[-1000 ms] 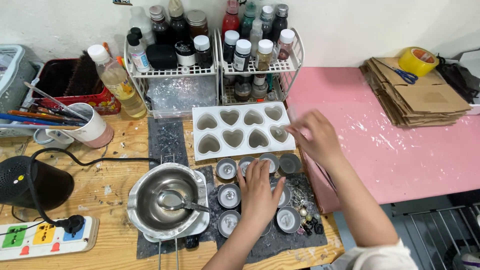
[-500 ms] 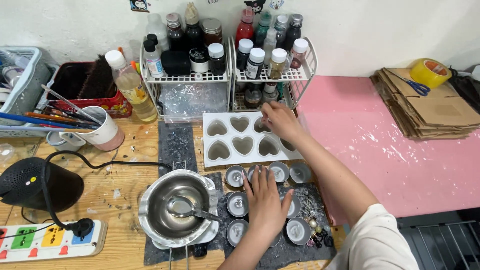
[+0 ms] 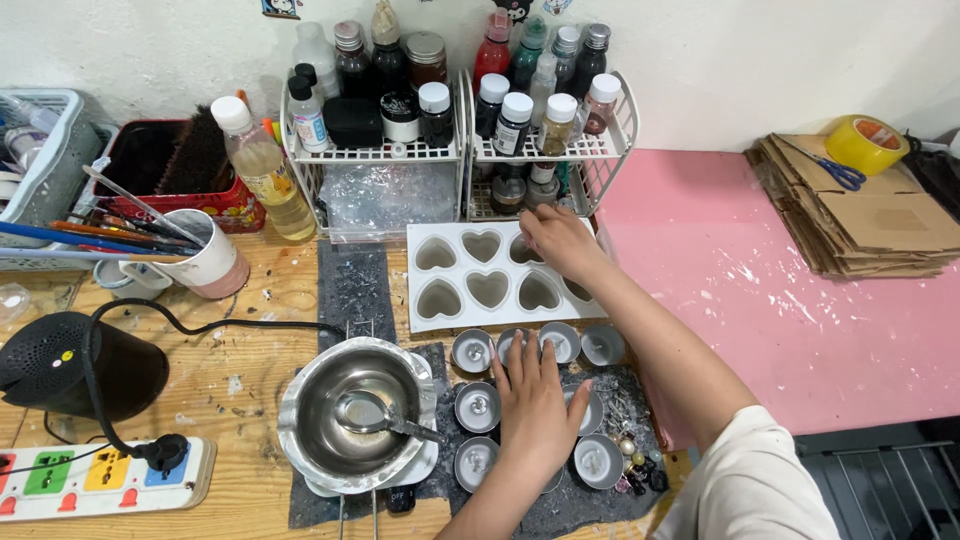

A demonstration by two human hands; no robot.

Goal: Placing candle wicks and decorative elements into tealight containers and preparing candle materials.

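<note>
reaching farther up, the right hand is pinching over the white silicone heart-shaped mould, while the left hand is resting flat and empty on small round metal cups, which could be tipping.

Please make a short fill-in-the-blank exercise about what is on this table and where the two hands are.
1. The right hand reaches over a white mould whose cavities are shaped like ____.
2. The left hand lies flat on the small round metal ____.
3. A spoon rests inside the steel ____.
4. The scissors lie on a stack of ____.

Missing words: hearts; cups; bowl; cardboard
</note>
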